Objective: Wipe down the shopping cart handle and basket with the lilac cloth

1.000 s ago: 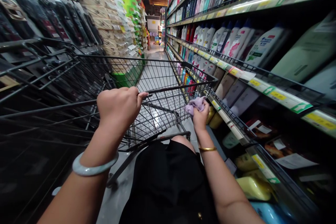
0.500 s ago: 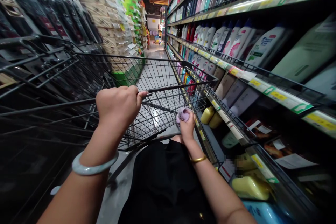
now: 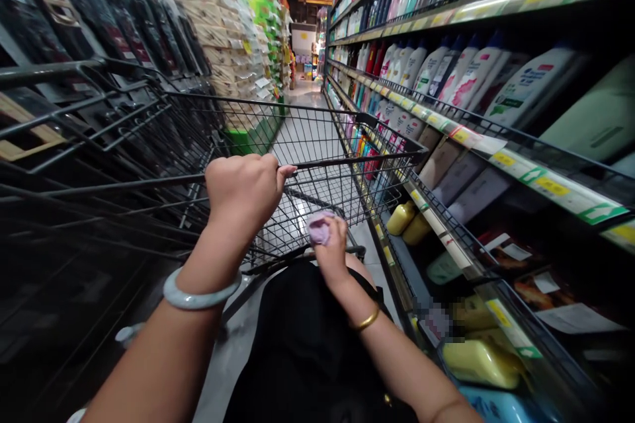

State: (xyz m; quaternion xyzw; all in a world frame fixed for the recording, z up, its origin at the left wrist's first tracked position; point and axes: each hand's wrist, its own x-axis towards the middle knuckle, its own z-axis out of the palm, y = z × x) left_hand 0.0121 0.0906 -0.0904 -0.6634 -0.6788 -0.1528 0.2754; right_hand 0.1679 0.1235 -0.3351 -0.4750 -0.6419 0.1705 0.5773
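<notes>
left hand grips cart handle, right hand maybe clutching cloth

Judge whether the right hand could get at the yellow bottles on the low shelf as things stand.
Probably yes: the right hand is shut on a lilac cloth, but nothing stands between it and the yellow bottles on the open shelf beside the cart.

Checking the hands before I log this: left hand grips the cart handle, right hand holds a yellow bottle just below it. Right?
Not quite. The right hand holds a crumpled lilac cloth, not a yellow bottle; the yellow bottles sit on the low shelf to the right, untouched. The left hand does grip the cart handle. The head view shows this.
</notes>
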